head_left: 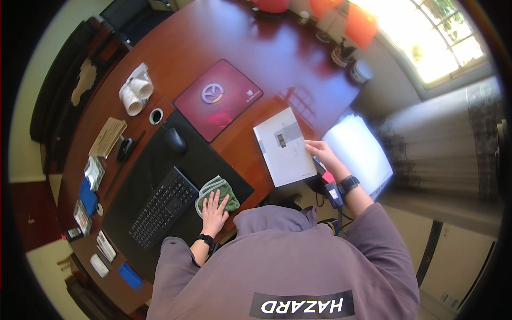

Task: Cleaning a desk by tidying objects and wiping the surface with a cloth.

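Observation:
My left hand (215,214) lies flat, fingers apart, on a folded green cloth (229,197) with pale edging. The cloth rests on the near edge of a black desk mat (120,212), beside a black keyboard (164,208). My right hand (325,155) pinches the right edge of a white paperback book (280,156) that bears printing. The book is over the near right part of the brown wooden desk (236,154); whether it touches the desktop, I cannot tell. Under my right wrist are a red object (327,176) and a black device with a cable (333,194).
A black mouse (175,141), a red mouse pad (216,96), a cup of dark liquid (156,116) and bagged paper cups (140,89) stand left and ahead. Small items, including a blue box (130,276), line the left edge. A paper stack (356,148) lies right, near a curtain (436,148).

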`<state>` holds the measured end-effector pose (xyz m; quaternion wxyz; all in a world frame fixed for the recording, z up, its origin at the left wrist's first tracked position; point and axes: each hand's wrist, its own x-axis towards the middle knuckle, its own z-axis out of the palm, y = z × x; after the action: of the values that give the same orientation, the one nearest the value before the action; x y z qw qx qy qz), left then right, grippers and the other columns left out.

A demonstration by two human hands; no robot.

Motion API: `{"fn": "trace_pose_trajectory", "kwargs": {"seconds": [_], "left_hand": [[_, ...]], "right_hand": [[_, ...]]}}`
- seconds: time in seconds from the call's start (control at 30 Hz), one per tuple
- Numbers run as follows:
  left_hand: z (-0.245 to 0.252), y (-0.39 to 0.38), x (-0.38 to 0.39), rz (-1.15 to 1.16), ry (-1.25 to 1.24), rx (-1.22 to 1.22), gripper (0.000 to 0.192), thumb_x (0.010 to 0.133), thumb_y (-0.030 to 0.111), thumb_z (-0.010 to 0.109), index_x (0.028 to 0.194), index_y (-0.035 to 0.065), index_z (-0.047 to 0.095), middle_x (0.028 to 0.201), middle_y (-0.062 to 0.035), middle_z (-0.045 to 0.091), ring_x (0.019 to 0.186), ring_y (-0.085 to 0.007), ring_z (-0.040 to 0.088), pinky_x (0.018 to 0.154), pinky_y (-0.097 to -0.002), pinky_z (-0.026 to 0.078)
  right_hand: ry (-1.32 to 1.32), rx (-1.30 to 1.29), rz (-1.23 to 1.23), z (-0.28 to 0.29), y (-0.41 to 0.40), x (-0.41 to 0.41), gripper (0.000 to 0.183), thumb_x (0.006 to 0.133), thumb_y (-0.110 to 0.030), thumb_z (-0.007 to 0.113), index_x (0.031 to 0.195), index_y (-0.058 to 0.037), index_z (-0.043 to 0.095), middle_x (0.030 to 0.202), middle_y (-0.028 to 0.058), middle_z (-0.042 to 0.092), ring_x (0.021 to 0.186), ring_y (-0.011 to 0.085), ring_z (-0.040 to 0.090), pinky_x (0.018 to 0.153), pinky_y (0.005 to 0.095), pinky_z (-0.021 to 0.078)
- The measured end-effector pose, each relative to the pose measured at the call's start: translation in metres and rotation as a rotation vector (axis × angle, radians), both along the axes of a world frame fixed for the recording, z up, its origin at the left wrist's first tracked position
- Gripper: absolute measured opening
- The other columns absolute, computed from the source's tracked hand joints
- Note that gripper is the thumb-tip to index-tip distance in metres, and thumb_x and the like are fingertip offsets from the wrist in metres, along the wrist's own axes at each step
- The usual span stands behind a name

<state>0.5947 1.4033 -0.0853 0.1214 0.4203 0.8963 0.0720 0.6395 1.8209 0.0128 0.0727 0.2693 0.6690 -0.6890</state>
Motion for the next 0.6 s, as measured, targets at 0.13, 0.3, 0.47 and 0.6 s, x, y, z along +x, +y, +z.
{"fn": "trace_pose_trajectory", "kwargs": {"seconds": [0.13,0.3,0.47,0.6], "left_hand": [[-0.001,0.006,0.015,0.240,0.053,0.047,0.061,0.074,0.022,0.055,0.132,0.0243,0.038,0.143,-0.0089,0.024,0.131,-0.0271,0.022,0.104,-0.0462,0.018],[0.000,0.004,0.016,0.279,0.026,0.100,0.061,0.074,0.018,0.054,0.132,0.0223,0.038,0.143,-0.0107,0.024,0.131,-0.0296,0.021,0.104,-0.0477,0.018],[-0.003,0.005,0.014,0.287,0.060,0.102,0.063,0.073,0.021,0.057,0.132,0.0260,0.038,0.143,-0.0079,0.025,0.131,-0.0273,0.023,0.104,-0.0462,0.019],[0.002,0.007,0.013,0.293,0.024,0.083,0.064,0.072,0.021,0.059,0.132,0.0260,0.038,0.142,-0.0078,0.025,0.131,-0.0276,0.023,0.104,-0.0467,0.019]], "right_hand": [[-0.032,0.073,0.241,-0.028,0.008,-0.026,0.033,0.089,-0.018,0.051,0.116,0.0004,0.054,0.096,0.0058,0.062,0.083,0.0113,0.058,0.070,0.0251,0.0470],[-0.180,-0.031,0.340,-0.047,0.013,-0.045,0.034,0.090,-0.021,0.049,0.117,-0.0015,0.054,0.094,0.0064,0.062,0.078,0.0136,0.061,0.062,0.0270,0.0502],[-0.260,-0.119,0.262,-0.068,0.018,-0.053,0.032,0.090,-0.021,0.050,0.114,-0.0015,0.055,0.094,0.0072,0.063,0.077,0.0151,0.062,0.063,0.0276,0.0507],[-0.292,-0.145,0.279,-0.082,0.025,-0.050,0.030,0.089,-0.021,0.050,0.111,-0.0022,0.056,0.089,0.0050,0.063,0.072,0.0140,0.061,0.059,0.0269,0.0495]]}}
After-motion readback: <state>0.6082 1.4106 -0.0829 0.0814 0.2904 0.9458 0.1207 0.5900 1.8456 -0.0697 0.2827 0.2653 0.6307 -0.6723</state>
